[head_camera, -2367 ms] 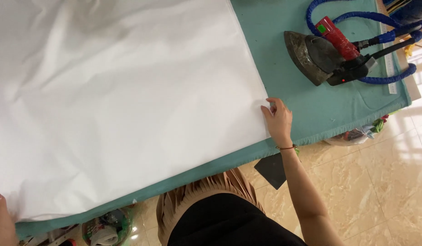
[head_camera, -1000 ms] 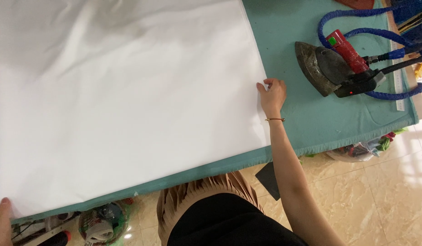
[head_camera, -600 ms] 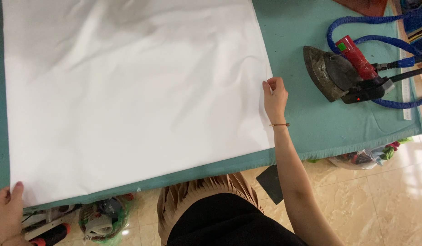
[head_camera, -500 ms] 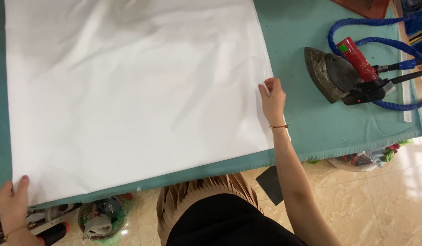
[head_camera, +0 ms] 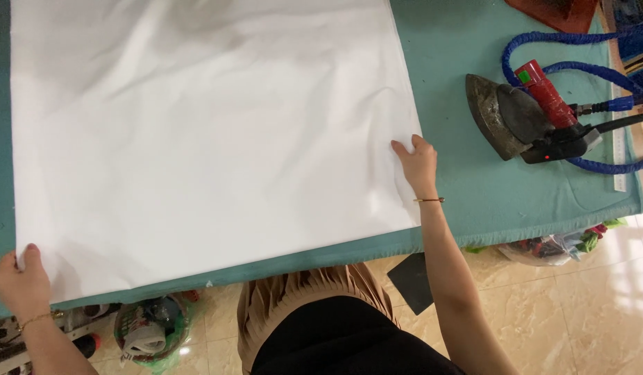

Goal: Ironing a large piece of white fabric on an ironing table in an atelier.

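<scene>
A large white cloth (head_camera: 203, 139) lies spread flat over a teal padded table (head_camera: 474, 201). My right hand (head_camera: 417, 160) rests on the cloth's right edge, fingers pressing the fabric near its lower right part. My left hand (head_camera: 21, 281) grips the cloth's lower left corner at the table's near edge, thumb on top.
A dark steam iron (head_camera: 522, 121) with a red handle and blue hoses (head_camera: 571, 62) sits on the table to the right of my right hand. A bin (head_camera: 151, 332) and clutter stand under the table on a tiled floor. A bag of scraps (head_camera: 557, 246) is at the right.
My right hand slid up along the cloth's right edge from the corner. My left hand came up into view at the lower left corner, and the cloth shifted right.
</scene>
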